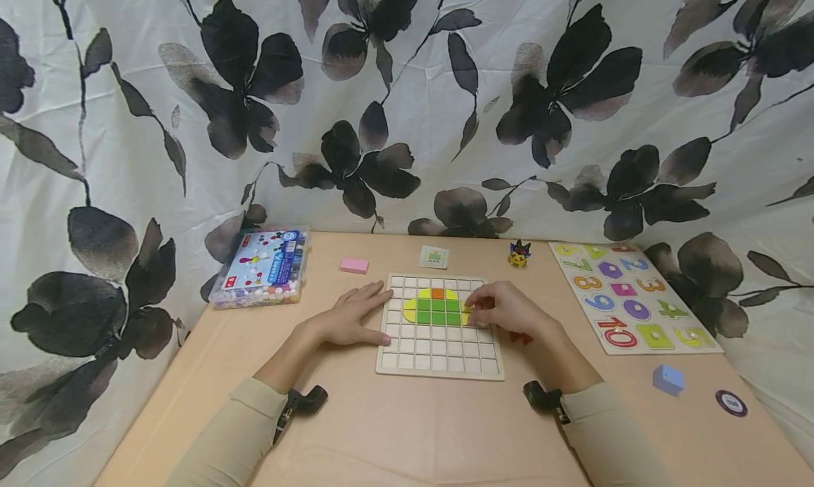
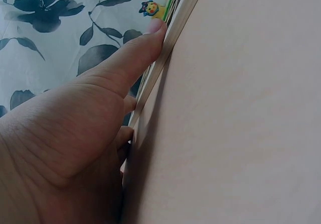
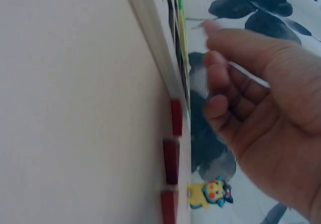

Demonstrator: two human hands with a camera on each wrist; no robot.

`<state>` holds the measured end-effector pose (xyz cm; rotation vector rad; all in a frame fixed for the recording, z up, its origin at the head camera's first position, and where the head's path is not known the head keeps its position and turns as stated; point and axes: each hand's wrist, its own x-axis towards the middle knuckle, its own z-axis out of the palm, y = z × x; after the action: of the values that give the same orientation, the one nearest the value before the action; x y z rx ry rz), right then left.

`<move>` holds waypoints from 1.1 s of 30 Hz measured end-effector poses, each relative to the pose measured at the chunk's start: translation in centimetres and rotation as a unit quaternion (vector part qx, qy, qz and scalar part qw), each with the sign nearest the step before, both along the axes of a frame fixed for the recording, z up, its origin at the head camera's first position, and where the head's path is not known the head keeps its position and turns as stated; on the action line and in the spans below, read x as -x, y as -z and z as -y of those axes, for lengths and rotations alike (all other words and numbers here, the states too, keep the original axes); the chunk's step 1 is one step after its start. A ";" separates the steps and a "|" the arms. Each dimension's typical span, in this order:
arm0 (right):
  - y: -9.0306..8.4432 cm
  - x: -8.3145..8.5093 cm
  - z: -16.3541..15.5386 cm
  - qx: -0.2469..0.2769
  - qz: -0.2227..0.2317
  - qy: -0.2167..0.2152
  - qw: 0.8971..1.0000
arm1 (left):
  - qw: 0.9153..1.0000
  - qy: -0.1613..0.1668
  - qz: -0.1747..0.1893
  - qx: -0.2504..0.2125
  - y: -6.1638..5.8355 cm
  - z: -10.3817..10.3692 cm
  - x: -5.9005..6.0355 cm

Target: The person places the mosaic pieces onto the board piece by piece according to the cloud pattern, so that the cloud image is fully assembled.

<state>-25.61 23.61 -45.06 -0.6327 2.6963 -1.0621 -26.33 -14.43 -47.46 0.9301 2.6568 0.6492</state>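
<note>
A white gridded board (image 1: 439,365) lies on the table, its squares holding a pattern of green tiles (image 1: 432,317), yellow tiles (image 1: 410,310) and an orange tile (image 1: 437,294). My left hand (image 1: 350,316) rests along the board's left side, fingers extended; in the left wrist view its thumb (image 2: 143,48) touches the board's edge. Over the pattern's right end is my right hand (image 1: 509,309), with bent fingers beside the yellow tiles. The right wrist view shows these fingers (image 3: 218,76) loosely curled above the board, with no piece visible among them. Red pieces (image 3: 171,161) lie beside the board, partly behind the right wrist.
Behind the board are a pink block (image 1: 354,266), a small card with a green pattern (image 1: 434,257) and a yellow figurine (image 1: 518,254). A clear plastic case (image 1: 261,268) stands at left. At right lie a number board (image 1: 626,296), a blue block (image 1: 668,379) and a round disc (image 1: 731,403).
</note>
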 end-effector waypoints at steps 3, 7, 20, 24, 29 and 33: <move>-0.7 -0.3 -0.4 0.004 0.000 0.023 1.000 | 1.000 0.000 0.000 -0.001 0.1 0.1 0.0; -1.5 -0.6 -1.1 0.002 -0.004 0.061 0.998 | 1.000 0.000 -0.001 0.001 0.2 0.1 0.1; -2.5 -0.4 -3.7 -0.004 -0.020 0.073 0.997 | 1.000 0.000 -0.001 0.000 0.2 0.0 0.1; -2.2 -0.1 -4.3 -0.004 -0.016 0.058 0.998 | 1.000 0.000 -0.001 0.002 0.2 0.0 0.0; -1.5 0.3 -4.7 -0.007 0.027 0.046 0.999 | 1.000 -0.002 0.000 0.006 0.1 0.0 0.0; -0.9 0.5 -4.9 -0.008 0.064 0.019 0.998 | 1.000 -0.001 -0.002 0.002 -0.1 -0.1 -0.1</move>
<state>-26.14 28.55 -44.14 -0.4932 2.6135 -1.0504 -26.26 -14.29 -47.35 0.9271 2.6617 0.6420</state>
